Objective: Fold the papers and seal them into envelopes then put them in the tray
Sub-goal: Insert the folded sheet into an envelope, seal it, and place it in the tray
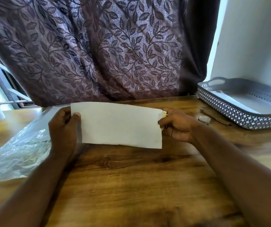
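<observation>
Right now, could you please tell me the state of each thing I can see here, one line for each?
envelope: held up off the table, one hand at each end
left hand: gripping the envelope's left end
right hand: pinching the envelope's right end
tray: on the table, something white already inside
plastic bag: lying crumpled on the table
small jar: standing beside the tray
table: wooden, under everything

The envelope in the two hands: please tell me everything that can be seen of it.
The envelope is a long, plain off-white paper rectangle, slightly curved and tilted, lower at its right end. It is held above the wooden table, not resting on it. The left hand pinches its left end, thumb on the front; the right hand holds its right end, where something small and yellow shows. No writing is visible.
</observation>
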